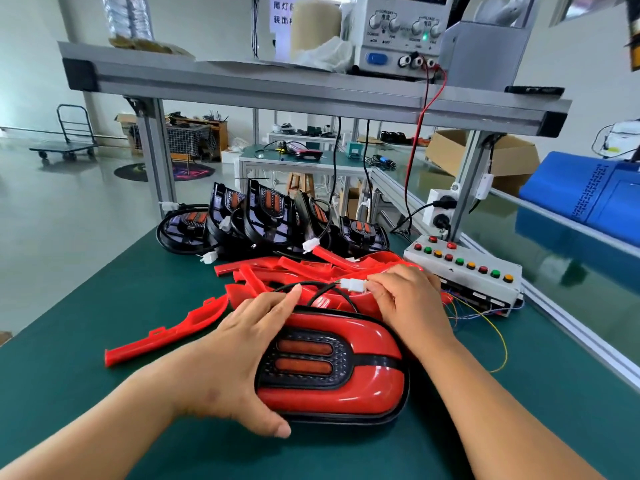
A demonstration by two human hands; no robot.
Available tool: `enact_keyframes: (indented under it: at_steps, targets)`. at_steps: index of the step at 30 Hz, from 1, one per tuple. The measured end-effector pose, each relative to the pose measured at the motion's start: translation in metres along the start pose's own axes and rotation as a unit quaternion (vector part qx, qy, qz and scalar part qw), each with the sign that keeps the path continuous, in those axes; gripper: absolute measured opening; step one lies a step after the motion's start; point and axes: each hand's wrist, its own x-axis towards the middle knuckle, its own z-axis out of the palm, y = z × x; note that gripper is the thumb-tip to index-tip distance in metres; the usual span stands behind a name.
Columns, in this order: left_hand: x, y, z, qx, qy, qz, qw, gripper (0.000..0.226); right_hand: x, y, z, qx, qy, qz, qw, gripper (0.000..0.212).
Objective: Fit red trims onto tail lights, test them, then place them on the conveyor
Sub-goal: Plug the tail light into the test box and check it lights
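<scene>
I log an aluminium shelf (242, 81) spanning overhead, with a paper sign (282, 15) of printed characters standing on it. On the floor at far left is a platform trolley (65, 147), with a round floor mat (131, 171) nearer. A second workbench (332, 161) stands behind, with a wooden stool (300, 183) at its foot. At right are an open cardboard box (446, 152) and a blue container (581, 199) near it

This is a factory assembly workshop. An aluminium-frame bench (277, 88) carries a power supply (398, 36) and a push-button test box (464, 271). Stacked tail lights (270, 216) and loose red trims (287, 268) lie beside a conveyor (502, 216).
</scene>
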Motion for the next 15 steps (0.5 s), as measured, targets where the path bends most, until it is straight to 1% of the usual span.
enact_keyframes:
  at_steps: [2,4,7,11,14,15]
  targets:
    - [0.005,-0.002,0.002,0.014,0.02,-0.003,1.0,0.144,0.004,0.0,-0.005,0.038,-0.013,-0.015,0.999,0.015]
    - [0.012,-0.005,0.003,0.029,0.047,-0.014,0.998,0.143,0.007,-0.003,-0.011,0.075,-0.027,0.0,0.997,0.019]
    - [0.019,-0.011,-0.001,0.022,0.057,-0.032,0.998,0.142,0.009,-0.007,-0.016,0.1,-0.017,0.01,0.995,0.02]
    - [0.02,-0.018,-0.002,-0.012,0.043,-0.031,0.999,0.145,0.01,-0.007,-0.016,0.094,-0.019,0.021,0.995,0.019]
    - [0.016,-0.022,0.006,-0.039,0.079,-0.04,0.995,0.15,0.02,0.006,-0.016,0.045,0.015,0.079,0.996,0.014]
    - [0.015,-0.023,0.009,-0.045,0.091,-0.046,0.994,0.15,0.026,0.013,-0.016,0.016,0.005,0.102,0.995,0.013]
